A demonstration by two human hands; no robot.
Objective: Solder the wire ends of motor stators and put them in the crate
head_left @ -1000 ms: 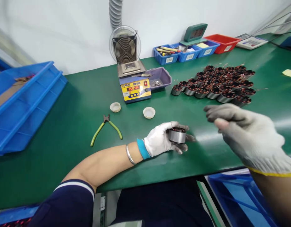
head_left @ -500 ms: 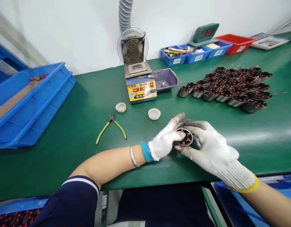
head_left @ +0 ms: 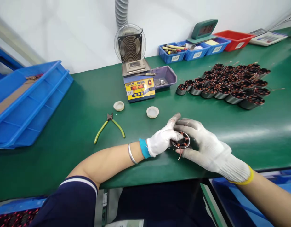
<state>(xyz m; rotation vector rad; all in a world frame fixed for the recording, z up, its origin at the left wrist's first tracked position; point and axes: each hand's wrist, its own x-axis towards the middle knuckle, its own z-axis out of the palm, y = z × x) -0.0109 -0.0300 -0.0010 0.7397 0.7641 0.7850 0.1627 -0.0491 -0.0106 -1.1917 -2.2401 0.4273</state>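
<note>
Low over the green bench I hold a motor stator (head_left: pixel 183 142), a round metal ring with copper windings inside and a short wire hanging from its near edge. My left hand (head_left: pixel 162 138), in a white glove, grips its left side with the thumb at the opening. My right hand (head_left: pixel 204 145), in a white knitted glove with darkened fingers, curls around its far and right sides. Green-handled cutters (head_left: pixel 110 117) lie with spread handles left of my hands. Two small white caps (head_left: pixel 152 112) rest beyond them.
Several wound stators (head_left: pixel 230 85) stand grouped at the right. A yellow-blue soldering station (head_left: pixel 140 90) sits at the back beside a purple tray (head_left: pixel 172 81). Small blue bins (head_left: pixel 175 58) and a red bin (head_left: pixel 234 39) line the wall. Large blue crates (head_left: pixel 39 104) stand at left.
The stator has turned slightly, so its opening and hanging wire show more. My right fingers have shifted left across its far side. The whole view has moved slightly.
</note>
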